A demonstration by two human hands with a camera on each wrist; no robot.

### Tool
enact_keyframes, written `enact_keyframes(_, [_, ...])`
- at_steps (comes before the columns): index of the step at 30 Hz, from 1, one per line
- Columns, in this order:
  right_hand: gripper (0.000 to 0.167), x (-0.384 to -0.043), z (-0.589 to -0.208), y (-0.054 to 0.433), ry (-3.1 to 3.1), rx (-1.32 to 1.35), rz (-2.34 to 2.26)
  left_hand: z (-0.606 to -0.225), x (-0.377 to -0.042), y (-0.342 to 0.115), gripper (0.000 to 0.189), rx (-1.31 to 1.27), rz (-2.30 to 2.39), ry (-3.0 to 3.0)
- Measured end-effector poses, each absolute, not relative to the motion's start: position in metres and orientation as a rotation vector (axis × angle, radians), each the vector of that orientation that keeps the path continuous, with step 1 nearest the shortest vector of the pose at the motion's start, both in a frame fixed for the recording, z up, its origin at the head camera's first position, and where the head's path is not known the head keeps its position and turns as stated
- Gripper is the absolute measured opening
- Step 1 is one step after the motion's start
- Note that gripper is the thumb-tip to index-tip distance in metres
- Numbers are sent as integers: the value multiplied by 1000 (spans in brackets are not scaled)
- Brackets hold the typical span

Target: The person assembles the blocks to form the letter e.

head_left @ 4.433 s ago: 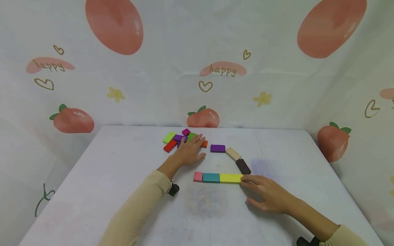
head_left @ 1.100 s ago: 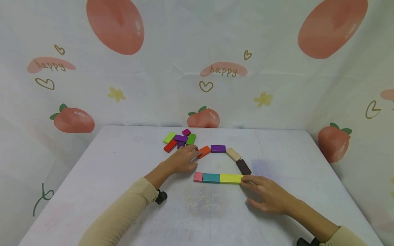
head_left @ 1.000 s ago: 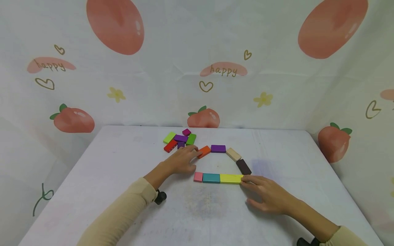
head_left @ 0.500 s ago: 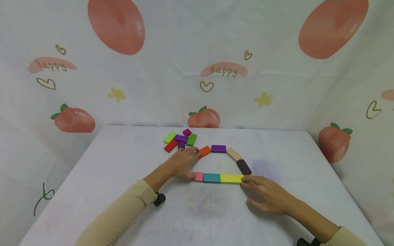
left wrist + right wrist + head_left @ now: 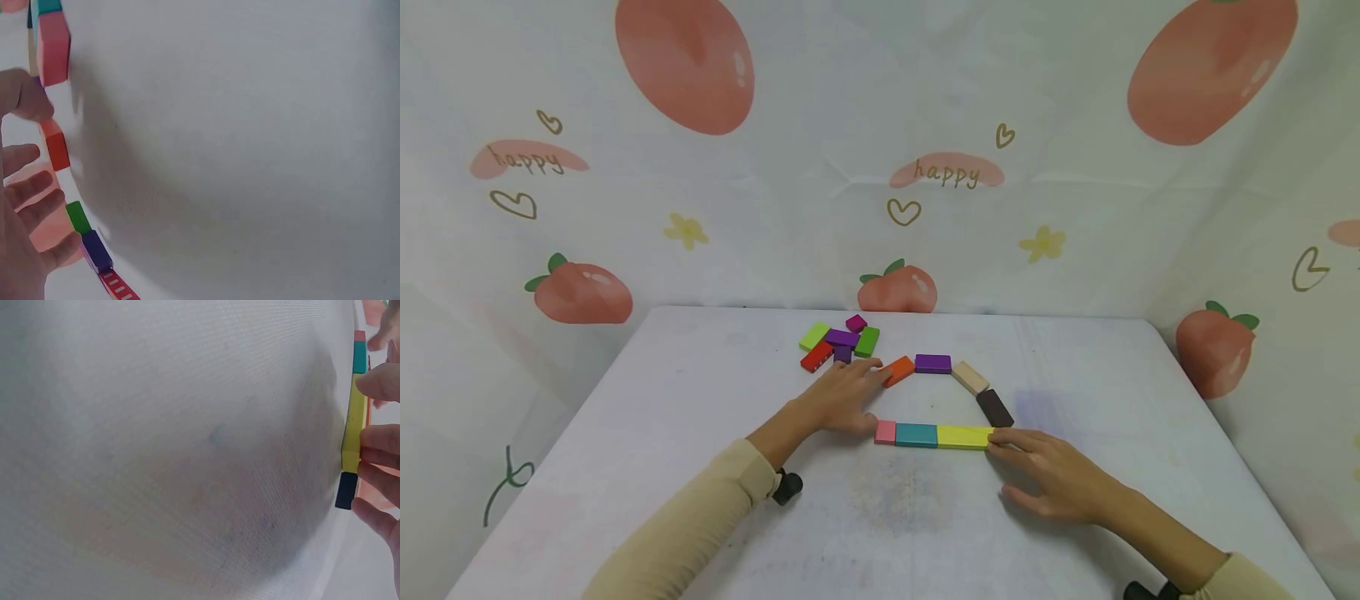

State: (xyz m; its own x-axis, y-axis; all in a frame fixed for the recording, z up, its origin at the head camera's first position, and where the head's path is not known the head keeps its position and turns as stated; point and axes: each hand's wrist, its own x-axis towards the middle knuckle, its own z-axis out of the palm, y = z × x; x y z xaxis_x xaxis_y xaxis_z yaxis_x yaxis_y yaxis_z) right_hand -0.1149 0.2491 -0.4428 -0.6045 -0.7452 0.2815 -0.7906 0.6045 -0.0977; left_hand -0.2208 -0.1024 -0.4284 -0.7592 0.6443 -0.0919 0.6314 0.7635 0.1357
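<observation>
A yellow block (image 5: pixel 962 437), smooth, flat and the longest in its row, lies on the white table (image 5: pixel 700 417) with its left end against a teal block (image 5: pixel 916 435), which in turn meets a small, nearly square pink block (image 5: pixel 885 432). The three form one straight line. Beyond them, an orange block (image 5: pixel 900 371) lies aslant, its far end at a glossy purple block (image 5: pixel 933 364); a pale beige block (image 5: pixel 970 377) and a dark brown block (image 5: pixel 996 408) carry the curve round towards the yellow one's right end.

The right hand (image 5: pixel 1051 475) has its fingers fairly straight, fingertips resting on the yellow block's right end without gripping it. The left hand (image 5: pixel 844 398) is spread wide and grips nothing, its thumb at the pink block's left end and its fingertips at the orange block; whether they touch the orange is hard to tell from here. Behind the left hand sits a loose cluster, including a red block (image 5: pixel 817 357) with white marks and a green block (image 5: pixel 867 342).
</observation>
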Motion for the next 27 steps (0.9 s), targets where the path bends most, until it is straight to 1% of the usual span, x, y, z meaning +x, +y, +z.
enact_keyframes(6, [50, -115, -443, 249, -2619, 1273, 307, -430, -231, -109, 57, 922, 250, 2972])
enact_keyframes(9, [50, -115, -442, 249, -2621, 1273, 308, -432, -237, -111, 53, 860, 254, 3038])
enact_keyframes(18, [51, -115, -443, 249, -2630, 1272, 310, -436, -248, -111, 57, 693, 229, 2961])
enact_keyframes(27, [51, -116, -442, 249, -2638, 1271, 295, -439, -245, -116, 57, 723, 233, 2931])
